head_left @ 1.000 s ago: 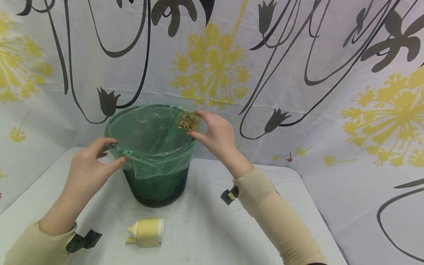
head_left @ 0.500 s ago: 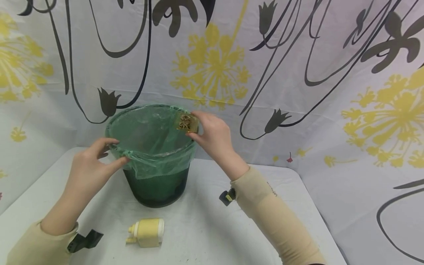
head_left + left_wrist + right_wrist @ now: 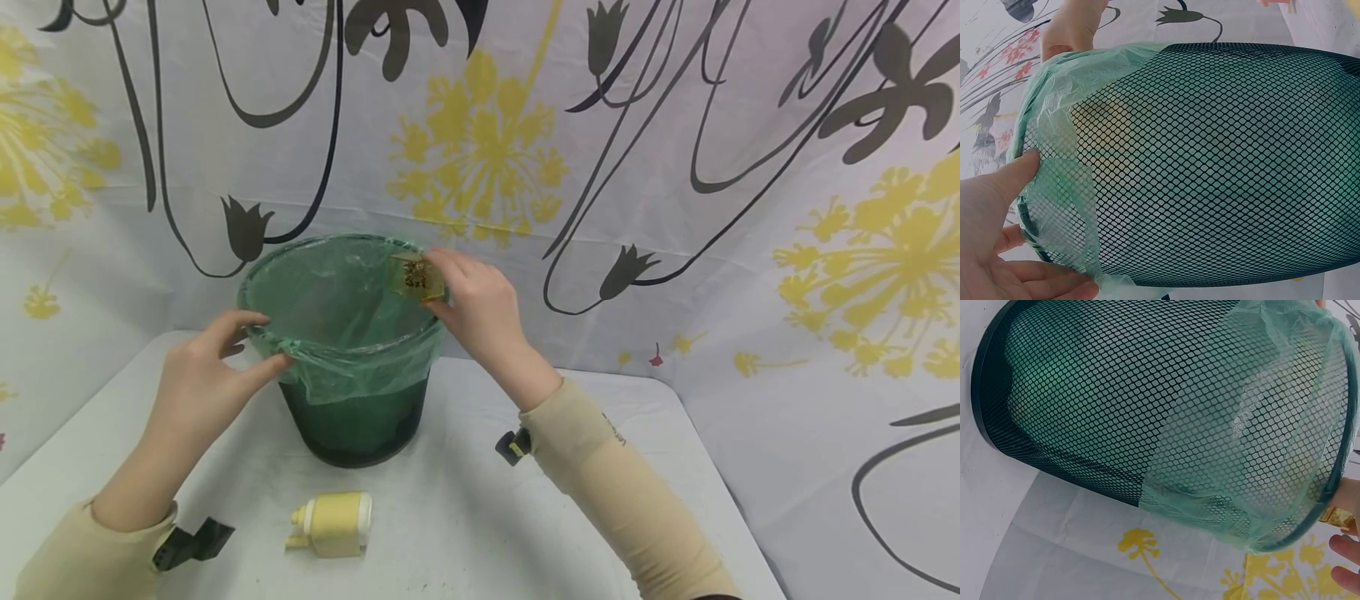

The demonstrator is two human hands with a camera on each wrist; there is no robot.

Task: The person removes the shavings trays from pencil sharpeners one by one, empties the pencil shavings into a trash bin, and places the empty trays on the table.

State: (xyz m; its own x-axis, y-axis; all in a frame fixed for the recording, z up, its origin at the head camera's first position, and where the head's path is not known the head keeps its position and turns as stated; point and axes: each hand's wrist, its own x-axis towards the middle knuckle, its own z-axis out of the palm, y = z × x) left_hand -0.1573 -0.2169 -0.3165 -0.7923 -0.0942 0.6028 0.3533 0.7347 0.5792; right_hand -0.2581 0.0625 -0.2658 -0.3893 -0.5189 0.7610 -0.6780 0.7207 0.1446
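Observation:
A green mesh waste bin (image 3: 356, 425) with a thin green liner (image 3: 360, 379) folded over its rim stands on the white table. My left hand (image 3: 198, 375) holds the bin's near-left rim, thumb and fingers spread along the liner; the left wrist view shows the fingertips (image 3: 1030, 164) on it. At the far-right rim, my right hand (image 3: 483, 300) pinches a small square gold-yellow packet (image 3: 431, 283) with dark brown crumbly matter in its middle. The packet is tilted over the bin's opening. In the right wrist view, only its shiny gold edge (image 3: 1338, 517) shows beside the rim.
A yellow and white plastic bottle-like object (image 3: 333, 525) lies on its side on the table (image 3: 465, 517), in front of the bin. Behind the table hangs a patterned cloth (image 3: 480, 167) with flower prints.
The right hand has shifted slightly left with the packet, farther over the bin's opening, and the packet's tilt has changed. The left hand and the bin have stayed put.

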